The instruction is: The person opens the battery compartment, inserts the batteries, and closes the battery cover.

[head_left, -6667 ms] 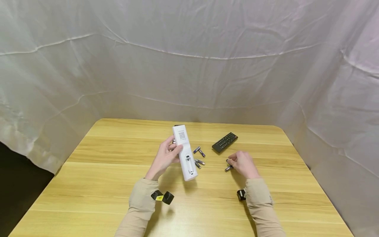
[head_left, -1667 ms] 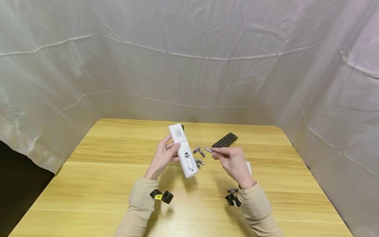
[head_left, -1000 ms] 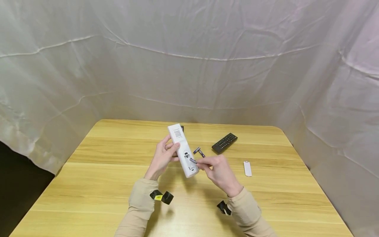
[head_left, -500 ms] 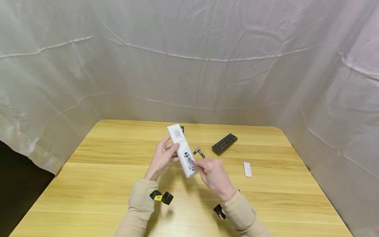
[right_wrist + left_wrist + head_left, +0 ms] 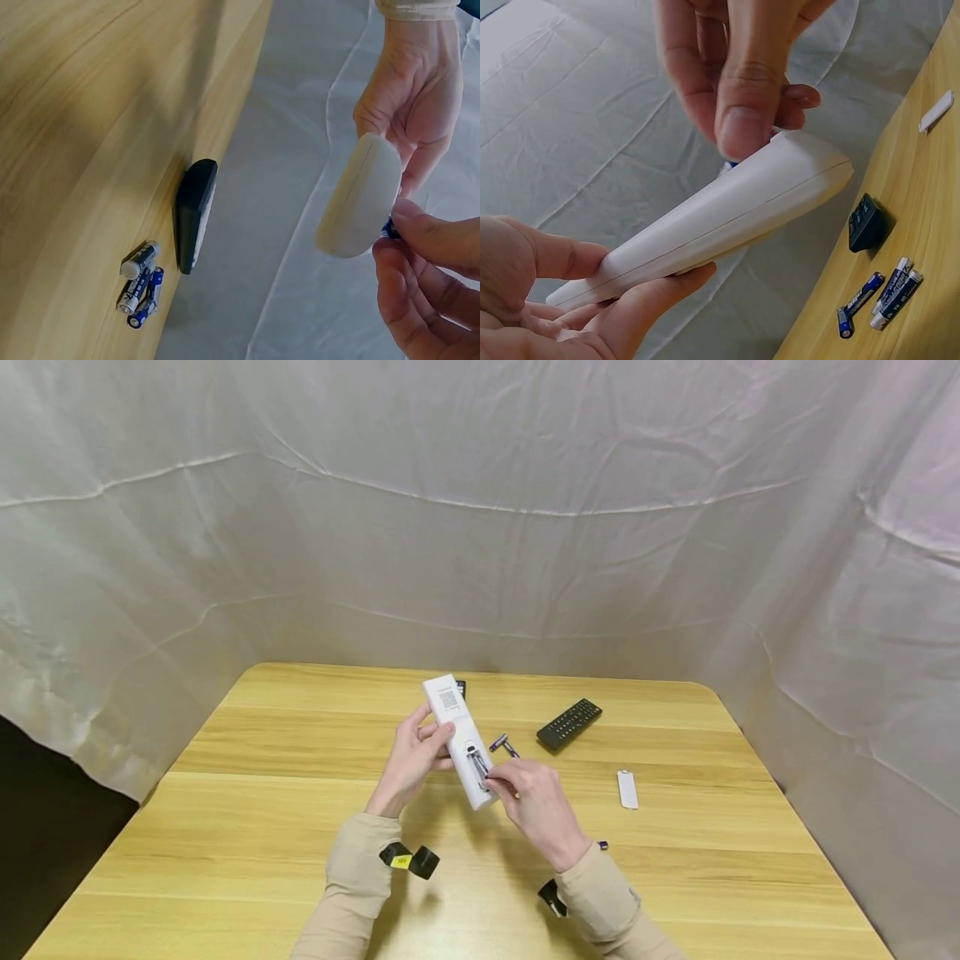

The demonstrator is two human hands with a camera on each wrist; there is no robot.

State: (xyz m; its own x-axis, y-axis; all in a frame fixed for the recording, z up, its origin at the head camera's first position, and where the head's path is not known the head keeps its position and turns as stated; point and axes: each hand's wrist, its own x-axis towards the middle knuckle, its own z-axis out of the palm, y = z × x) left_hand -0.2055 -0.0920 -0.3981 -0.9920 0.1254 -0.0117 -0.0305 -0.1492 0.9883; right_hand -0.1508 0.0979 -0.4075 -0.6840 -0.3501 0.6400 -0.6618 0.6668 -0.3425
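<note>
Both the left hand point(image 5: 409, 762) and right hand point(image 5: 536, 802) are curled above the counter point(image 5: 225, 827), the former round the white remote point(image 5: 460, 733), the latter pinching a battery point(image 5: 388, 229) at its open compartment point(image 5: 470, 757), where a slanted push might pop the battery loose.

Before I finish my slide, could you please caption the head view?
Left fingers hold a white remote while right fingers pinch a battery at its open compartment.

There are six cylindrical blue-and-silver batteries point(image 5: 897, 300), one white plastic remote control point(image 5: 453, 724), one black many-buttoned remote control point(image 5: 569, 724) and one mostly hidden black object point(image 5: 462, 688). Two bare hands point(image 5: 538, 806), two black wrist cameras point(image 5: 424, 862), one flat white plastic cover point(image 5: 627, 789) and one wooden table point(image 5: 735, 877) also show.
</note>
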